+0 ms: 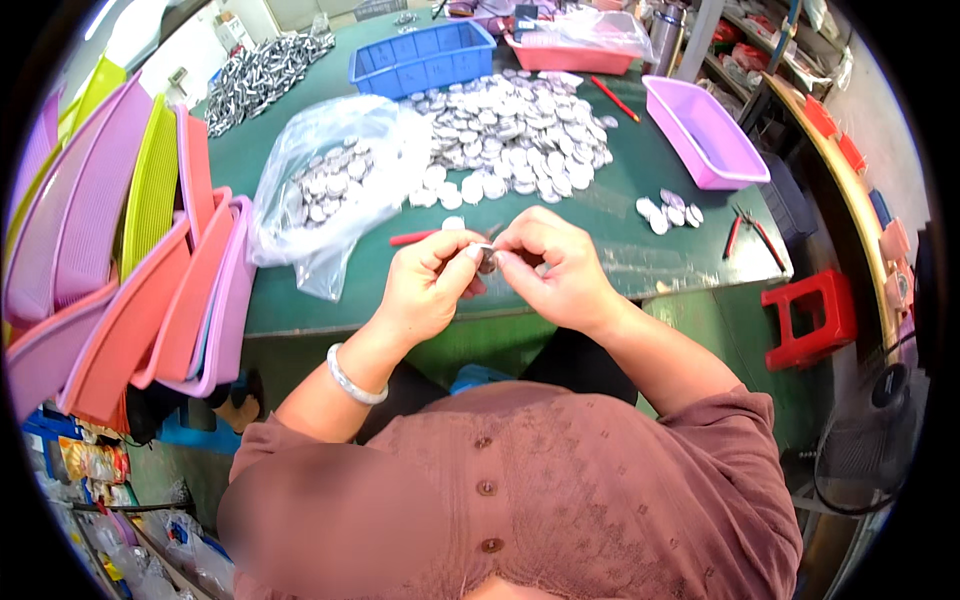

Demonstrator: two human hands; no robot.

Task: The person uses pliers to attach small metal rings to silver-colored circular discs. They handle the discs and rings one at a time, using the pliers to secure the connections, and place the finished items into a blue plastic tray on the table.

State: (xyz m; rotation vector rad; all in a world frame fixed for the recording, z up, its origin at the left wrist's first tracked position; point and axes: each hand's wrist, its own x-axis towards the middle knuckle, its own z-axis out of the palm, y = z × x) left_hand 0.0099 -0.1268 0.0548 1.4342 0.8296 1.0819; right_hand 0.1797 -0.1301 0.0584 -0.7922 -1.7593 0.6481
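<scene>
Fingertips of my left hand point(430, 284) and my right hand point(562, 268) meet just above the table's near edge. Both are closed in a pinch on a small silvery disc point(487, 260), mostly covered by the fingers. A red-handled tool point(410, 239) lies just beyond my left hand, its other end hidden. One loose pale disc point(453, 223) rests behind the fingers. Farther back spreads a large heap of silvery round discs point(520, 130). To its left, a clear plastic bag point(335, 255) holds more of them.
Stacked colored trays point(150, 240) crowd the left. A blue bin point(422, 62), a coral tray point(580, 60) and a pile of metal parts point(262, 78) sit at the back. Rightward are a purple tray point(690, 120), several discs point(670, 212), pliers point(752, 238) and a red stool point(815, 315).
</scene>
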